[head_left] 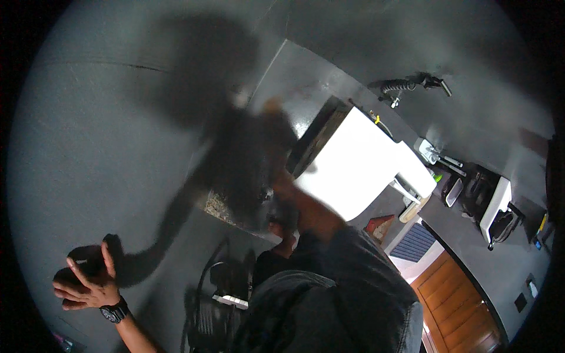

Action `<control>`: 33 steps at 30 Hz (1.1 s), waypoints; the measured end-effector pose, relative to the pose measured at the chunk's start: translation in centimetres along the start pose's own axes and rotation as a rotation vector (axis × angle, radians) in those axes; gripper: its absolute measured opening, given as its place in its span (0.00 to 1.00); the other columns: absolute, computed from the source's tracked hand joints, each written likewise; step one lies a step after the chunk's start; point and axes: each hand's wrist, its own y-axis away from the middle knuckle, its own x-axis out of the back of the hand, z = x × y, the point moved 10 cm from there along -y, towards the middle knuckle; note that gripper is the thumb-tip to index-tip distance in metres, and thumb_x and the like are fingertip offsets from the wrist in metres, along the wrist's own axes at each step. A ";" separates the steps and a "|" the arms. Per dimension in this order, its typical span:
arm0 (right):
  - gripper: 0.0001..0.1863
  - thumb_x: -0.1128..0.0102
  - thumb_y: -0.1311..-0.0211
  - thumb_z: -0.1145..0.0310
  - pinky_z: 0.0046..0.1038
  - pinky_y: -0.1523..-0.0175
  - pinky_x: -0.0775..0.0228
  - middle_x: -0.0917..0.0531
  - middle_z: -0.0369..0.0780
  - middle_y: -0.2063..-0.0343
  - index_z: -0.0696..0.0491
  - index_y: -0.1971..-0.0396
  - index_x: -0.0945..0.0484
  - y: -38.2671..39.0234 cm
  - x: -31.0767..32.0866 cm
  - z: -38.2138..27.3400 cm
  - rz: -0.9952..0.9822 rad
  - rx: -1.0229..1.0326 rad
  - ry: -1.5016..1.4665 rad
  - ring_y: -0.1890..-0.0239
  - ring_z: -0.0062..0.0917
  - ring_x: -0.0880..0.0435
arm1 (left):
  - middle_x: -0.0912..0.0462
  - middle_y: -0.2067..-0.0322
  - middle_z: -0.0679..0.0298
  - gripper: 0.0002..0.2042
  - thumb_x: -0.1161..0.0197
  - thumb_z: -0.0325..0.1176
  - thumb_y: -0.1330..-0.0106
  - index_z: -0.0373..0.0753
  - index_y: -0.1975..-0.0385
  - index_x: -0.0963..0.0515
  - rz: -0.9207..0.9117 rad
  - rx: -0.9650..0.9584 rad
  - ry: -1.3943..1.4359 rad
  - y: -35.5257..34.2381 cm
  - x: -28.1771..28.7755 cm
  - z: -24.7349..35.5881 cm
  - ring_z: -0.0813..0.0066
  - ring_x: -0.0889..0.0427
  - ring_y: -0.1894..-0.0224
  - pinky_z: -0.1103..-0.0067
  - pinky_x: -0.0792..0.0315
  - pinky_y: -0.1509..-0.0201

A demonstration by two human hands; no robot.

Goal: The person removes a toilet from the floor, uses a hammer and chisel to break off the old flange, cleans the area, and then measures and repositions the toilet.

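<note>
My left hand (88,285), with a black watch (113,312) on its wrist, reaches out at the far left. Its fingers are spread against or just off a dark grey surface (88,153), and nothing shows in them. A bare limb (312,212), seemingly my right arm, runs up from dark cloth past a large white fixture (353,165) into deep shadow. A blurred skin-toned patch (272,106) shows at the shadow's upper end; it may be my right hand, but its fingers cannot be made out. My shadow falls across the grey surface.
A coiled hose (397,86) hangs at the upper right. A white holder with handles (426,150) stands right of the fixture. Farther right is a white-edged rack (497,212). A brown wooden door (456,300) fills the lower right. Dark slatted furniture (206,317) stands below centre.
</note>
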 end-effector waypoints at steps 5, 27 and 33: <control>0.25 0.35 0.41 0.63 0.47 0.51 0.22 0.16 0.52 0.54 0.60 0.46 0.25 8.3 -5.0 -9.1 -0.464 0.454 0.101 0.58 0.47 0.14 | 0.38 0.29 0.45 0.46 0.32 0.75 0.51 0.50 0.36 0.24 0.018 -0.033 0.015 0.1 0.1 0.1 0.51 0.48 0.22 0.55 0.67 0.20; 0.21 0.37 0.45 0.63 0.42 0.50 0.24 0.16 0.50 0.60 0.58 0.53 0.20 3.2 -6.6 0.1 0.046 -0.016 -0.045 0.59 0.42 0.15 | 0.35 0.30 0.44 0.55 0.34 0.78 0.52 0.37 0.32 0.31 0.047 -0.120 0.040 0.0 0.2 0.1 0.51 0.46 0.23 0.55 0.69 0.20; 0.28 0.37 0.45 0.63 0.41 0.43 0.27 0.17 0.51 0.51 0.58 0.44 0.22 11.3 -13.8 -5.3 -0.126 0.278 -0.160 0.51 0.43 0.17 | 0.36 0.30 0.43 0.56 0.37 0.79 0.50 0.36 0.31 0.34 0.039 -0.166 0.004 -0.1 0.1 0.3 0.49 0.47 0.23 0.53 0.70 0.20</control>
